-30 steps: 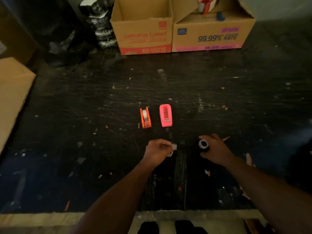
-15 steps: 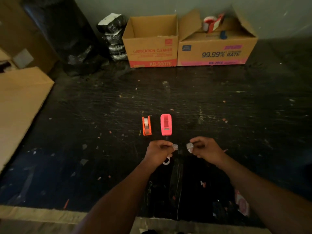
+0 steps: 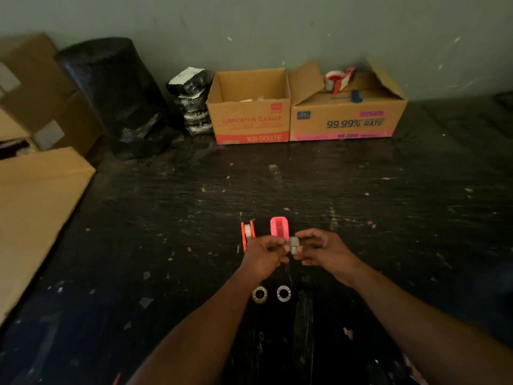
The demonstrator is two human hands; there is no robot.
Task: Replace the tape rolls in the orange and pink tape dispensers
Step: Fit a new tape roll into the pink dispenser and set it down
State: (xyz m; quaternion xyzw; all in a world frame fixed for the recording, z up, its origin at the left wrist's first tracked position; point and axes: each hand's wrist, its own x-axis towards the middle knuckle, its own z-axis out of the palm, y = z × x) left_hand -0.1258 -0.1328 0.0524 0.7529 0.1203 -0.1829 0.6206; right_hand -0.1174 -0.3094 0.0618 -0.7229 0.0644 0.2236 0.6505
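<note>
Nearest, two small tape rolls, one yellowish, one whitish, flat on scuffed black bench between the forearms. Above them, left hand and right hand brought together, fingertips of both pinching one small pale grey piece; whether roll or hub, cannot tell. Just beyond the knuckles, orange dispenser with a clear roll seated, pink dispenser beside it, trough bare. Far edge against the wall: open cardboard box, second cardboard box, black wrapped bundles.
</note>
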